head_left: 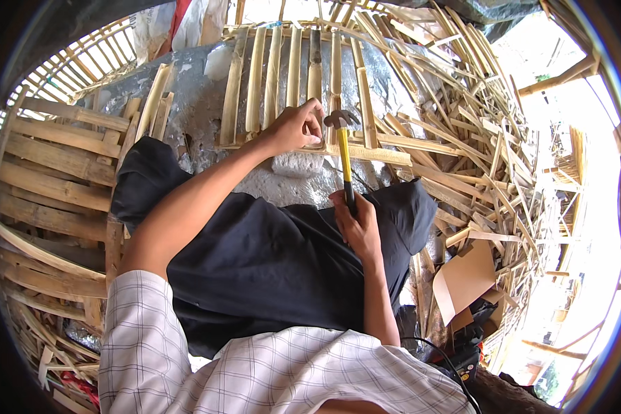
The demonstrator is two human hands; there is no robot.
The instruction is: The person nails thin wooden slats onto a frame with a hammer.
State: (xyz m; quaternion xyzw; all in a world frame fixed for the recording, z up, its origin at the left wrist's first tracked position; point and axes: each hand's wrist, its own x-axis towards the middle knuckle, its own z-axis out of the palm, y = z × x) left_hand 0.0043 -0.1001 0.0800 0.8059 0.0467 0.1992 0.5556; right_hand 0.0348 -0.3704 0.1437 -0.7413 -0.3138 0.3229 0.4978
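Observation:
My right hand [359, 224] is wrapped round the black lower grip of a claw hammer [345, 152] with a yellow and black handle. The hammer's dark head points away from me, just right of my left hand [298, 128]. That hand is closed, its fingertips pinched above a light bamboo crosspiece [376, 153]; anything between them is too small or hidden to make out. Several split bamboo slats [272, 76] stretch side by side from the crosspiece toward the far edge. Beneath the crosspiece, near my left wrist, sits a pale rough block [297, 165].
A large heap of loose bamboo strips [476, 131] covers the right side. On the left stands a finished-looking slatted bamboo panel [55, 165]. A brown cardboard piece [466, 279] lies at lower right, with a black cable [448, 359] near it. Grey sheeting [200, 103] covers the ground.

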